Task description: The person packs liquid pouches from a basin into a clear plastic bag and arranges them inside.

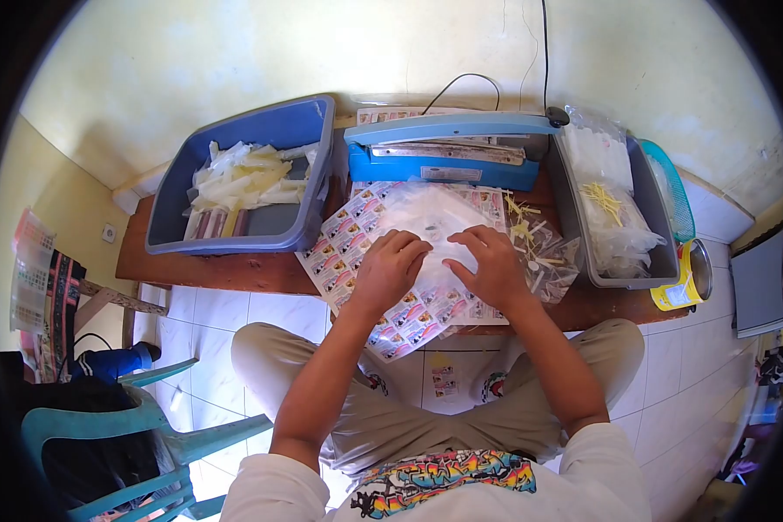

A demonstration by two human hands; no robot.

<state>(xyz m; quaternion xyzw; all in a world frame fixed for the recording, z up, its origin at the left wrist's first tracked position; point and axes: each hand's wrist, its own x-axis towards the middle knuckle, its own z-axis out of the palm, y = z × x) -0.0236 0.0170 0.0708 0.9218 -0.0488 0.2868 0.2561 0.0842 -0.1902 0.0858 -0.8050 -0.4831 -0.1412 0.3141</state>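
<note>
My left hand (395,264) is over a pile of thin clear plastic bags (435,209), its fingers and thumb drawn together at the edge of the top one. Facing it, my right hand (493,268) rests at the other side of the pile, thumb and forefinger apart with a gap between them. The bags lie on printed label sheets (357,228) covered in small repeated pictures. Just behind stands a blue impulse sealer (444,165), its long arm raised. Yellow twist-like strips (520,228) and crumpled plastic are right of my right hand.
A blue-grey tub (307,217) with pale wrapped pieces stands on the left of the wooden bench (235,271). At right, a grey tub (587,248) holds plastic bags, beside a green basket (672,187) and a yellow tin (674,291). A green chair (96,424) is at lower left.
</note>
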